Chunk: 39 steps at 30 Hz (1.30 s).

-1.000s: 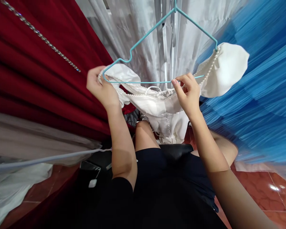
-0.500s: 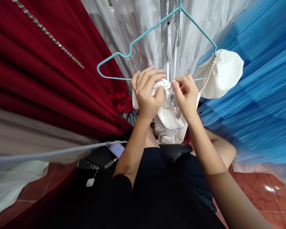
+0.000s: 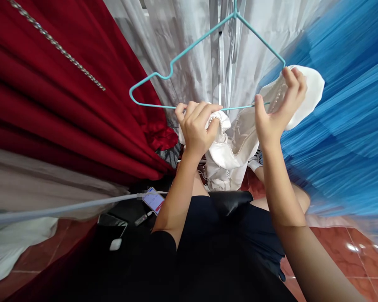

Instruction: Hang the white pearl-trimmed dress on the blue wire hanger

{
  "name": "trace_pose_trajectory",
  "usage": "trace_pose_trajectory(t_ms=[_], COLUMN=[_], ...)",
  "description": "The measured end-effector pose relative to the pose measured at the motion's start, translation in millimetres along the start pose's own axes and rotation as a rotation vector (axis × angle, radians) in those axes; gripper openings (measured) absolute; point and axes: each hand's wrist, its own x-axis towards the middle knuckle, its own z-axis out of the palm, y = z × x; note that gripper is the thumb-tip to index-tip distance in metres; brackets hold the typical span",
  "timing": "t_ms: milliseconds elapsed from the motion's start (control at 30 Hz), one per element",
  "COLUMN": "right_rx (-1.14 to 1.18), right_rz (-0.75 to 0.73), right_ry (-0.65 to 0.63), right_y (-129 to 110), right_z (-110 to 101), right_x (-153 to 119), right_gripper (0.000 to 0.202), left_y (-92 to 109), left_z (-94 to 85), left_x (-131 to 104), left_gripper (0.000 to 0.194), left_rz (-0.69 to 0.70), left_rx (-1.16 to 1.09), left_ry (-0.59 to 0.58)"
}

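Note:
A white garment with pearl trim hangs from a turquoise hanger, one shoulder looped on the hanger's right end. My left hand is closed on the garment's gathered pearl-edged part, right at the hanger's bottom bar. Over at the right end, my right hand has its thumb and fingers spread apart. Its fingertips are by the hanger's right corner, in front of the white puffed sleeve. Whether those fingertips touch the pearl strap is hard to make out.
Red fabric hangs on the left, blue tulle on the right, white cloth behind the hanger. A phone and a small white charger lie on a black surface beside me. Red tiles cover the floor.
My right hand has left the middle of the bottom bar, moved right and up to the sleeve, and opened. My left hand keeps its grip, slightly lower.

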Motion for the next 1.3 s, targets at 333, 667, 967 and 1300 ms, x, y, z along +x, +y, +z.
trace_pose_trajectory(t_ms=[333, 667, 967, 1300], right_rx=[0.122, 0.234, 0.172, 0.163], right_rz=[0.055, 0.208, -0.053, -0.052], right_ry=[-0.027, 0.337, 0.139, -0.320], right_y=[56, 117, 14, -11], right_z=[2, -37, -30, 28], right_x=[50, 56, -31, -37], right_gripper=[0.028, 0.042, 0.034, 0.025], left_y=[-4, -3, 2, 11], left_z=[-5.4, -5.8, 2.7, -4.3], left_x=[4, 6, 7, 5], left_gripper=[0.019, 0.027, 0.022, 0.025], left_rz=[-0.006, -0.010, -0.034, -0.061], left_rx=[0.002, -0.008, -0.015, -0.013], left_ry=[-0.030, -0.092, -0.059, -0.096])
